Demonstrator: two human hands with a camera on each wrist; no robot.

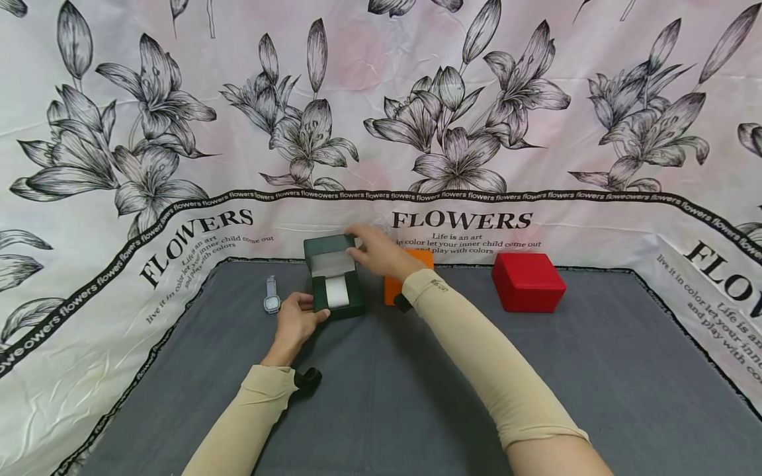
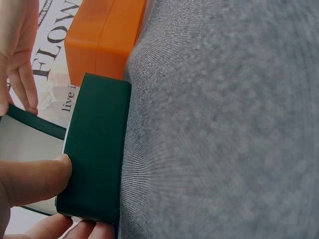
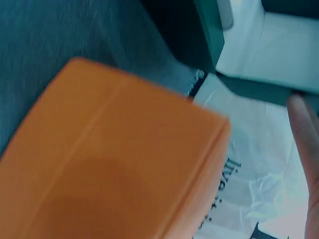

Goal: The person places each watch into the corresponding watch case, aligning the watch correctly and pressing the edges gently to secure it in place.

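Note:
A dark green watch box (image 2: 97, 154) stands on the grey cloth with its lid (image 1: 324, 245) raised. Inside the base lies a white cushion (image 1: 337, 291); the lid's lining is pale. My left hand (image 1: 296, 325) grips the base at its front left corner, thumb on the front wall and fingers round the side. At the lid's right edge, my right hand (image 1: 381, 250) pinches the rim between thumb and fingers. A wristwatch (image 1: 272, 297) with a pale strap lies left of the box, close to my left hand.
Partly behind my right wrist is an orange box (image 3: 124, 144), right of the green one. Farther right sits a closed red box (image 1: 528, 283). A flower-printed white curtain (image 1: 333, 218) rises behind the cloth's back edge.

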